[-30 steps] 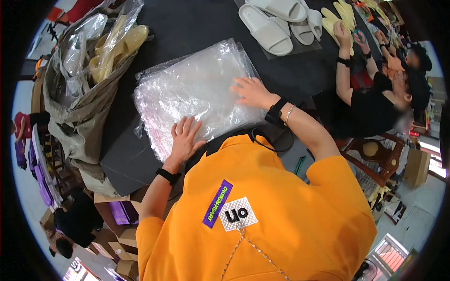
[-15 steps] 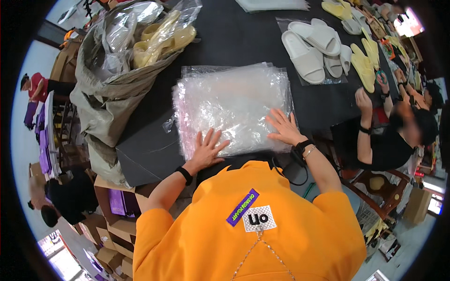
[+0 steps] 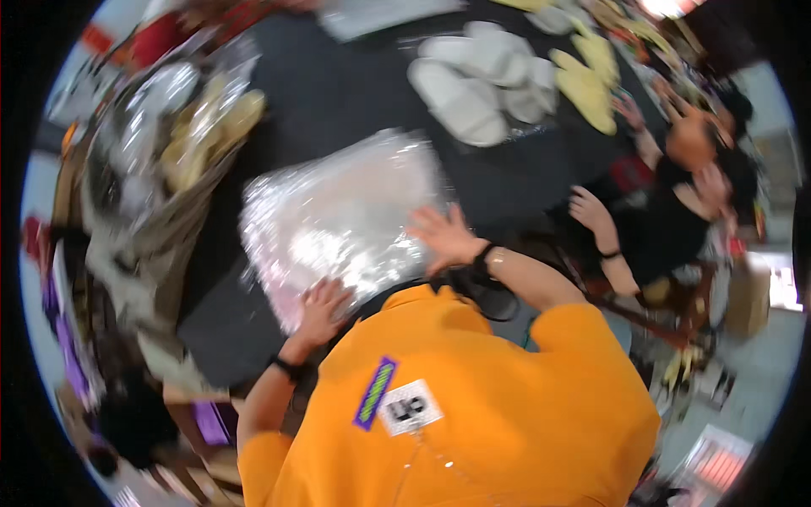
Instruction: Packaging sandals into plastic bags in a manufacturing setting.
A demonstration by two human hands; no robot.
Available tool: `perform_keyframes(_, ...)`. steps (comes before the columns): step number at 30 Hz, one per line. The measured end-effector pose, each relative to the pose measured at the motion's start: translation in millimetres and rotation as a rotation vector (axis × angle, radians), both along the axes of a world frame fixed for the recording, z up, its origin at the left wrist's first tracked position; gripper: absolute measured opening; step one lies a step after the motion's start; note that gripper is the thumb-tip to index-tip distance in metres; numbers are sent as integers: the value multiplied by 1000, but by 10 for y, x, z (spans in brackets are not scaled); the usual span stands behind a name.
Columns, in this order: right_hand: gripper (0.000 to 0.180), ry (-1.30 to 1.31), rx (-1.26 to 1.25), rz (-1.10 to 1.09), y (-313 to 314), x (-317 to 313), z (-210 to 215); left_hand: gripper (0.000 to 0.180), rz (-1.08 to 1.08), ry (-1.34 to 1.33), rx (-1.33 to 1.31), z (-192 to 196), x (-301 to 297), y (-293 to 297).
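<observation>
**Two spread hands on a slick stack of clear bags**

Stack of clear plastic bags (image 3: 342, 215) lies flat on the black tabletop (image 3: 312, 93), set askew, pinkish along its left side, glare across its middle. Left hand (image 3: 322, 311) at its near edge, fingers fanned, nothing gripped. Right hand (image 3: 448, 237) at its right edge, fingers wide, tips over the film, also gripping nothing.

On handling: film this slippery probably wants flat, even pressure from both hands; a push from one side could skid the upper layers. Light inward pats at the edges should suit better than a pinch, which may crease single bags.

Outward from the stack: left of it, a woven sack (image 3: 139, 253) with yellow slippers (image 3: 207, 135) in clear wrap; beyond and right, white slides (image 3: 460, 106), with loose yellow slippers (image 3: 587, 93) farther right. A co-worker's hand (image 3: 594, 213) well off to its right.

Hard to make out: motion blur softens everything. Bag count and palm contact unclear; near right corner hidden by right hand and orange shirt (image 3: 507, 380). Pale flat pile (image 3: 384, 13) beyond the stack, cut off by the frame.
</observation>
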State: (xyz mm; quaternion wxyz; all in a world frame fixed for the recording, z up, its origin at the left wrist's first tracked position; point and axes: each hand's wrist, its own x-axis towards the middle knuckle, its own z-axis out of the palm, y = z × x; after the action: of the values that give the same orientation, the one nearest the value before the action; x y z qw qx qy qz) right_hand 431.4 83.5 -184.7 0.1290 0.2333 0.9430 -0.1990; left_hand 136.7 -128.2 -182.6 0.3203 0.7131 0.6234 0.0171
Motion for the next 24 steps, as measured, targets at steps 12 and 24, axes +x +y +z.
perform_keyframes(12, 101, 58, -168, -89, -5, -14, 51, 52, 195, 274, 393, -320, -482, 1034)
perform_keyframes(24, 68, -128, 171, 5, 100, -483, 317, 32, 513, 46, 704, 674, -922, 1382)
